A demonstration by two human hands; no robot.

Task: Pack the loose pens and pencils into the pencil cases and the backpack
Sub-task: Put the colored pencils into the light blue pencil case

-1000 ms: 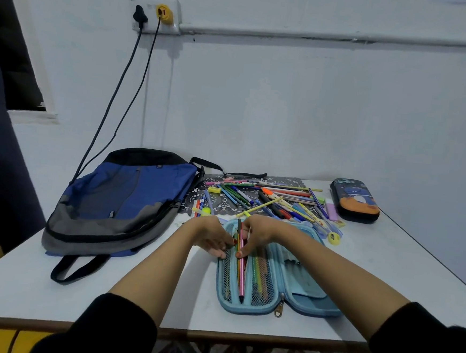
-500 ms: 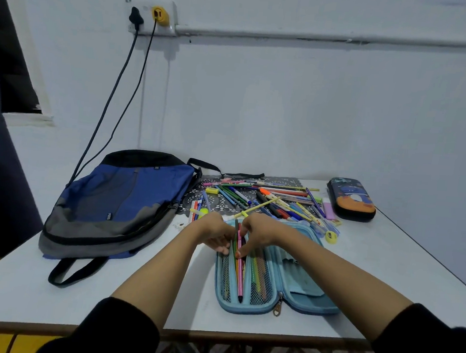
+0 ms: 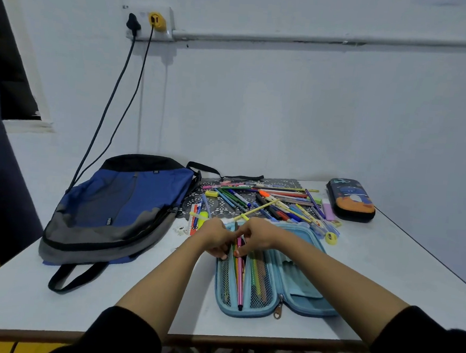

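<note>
Right by the front edge of the table a blue case lies open. A pink pen lies in it, between two net pockets. The pen's long way runs from near to far. Its dark tip points at the front edge and its other end goes up under the hands.

Both hands are at that far end, side by side and touching. The right hand has its fingers curled, and they pinch the top of the pen. The left hand has curled fingers too. They seem to pinch the edge of the left net pocket, but this is hard to see. I think the pen must slide along its own length, toward the front edge, to sit deep in the case. The right hand is the one to push it.

Just behind the case, a big pile of loose pens waits in the middle. A backpack lies flat on the left side. A dark case sits closed near the far right corner.
</note>
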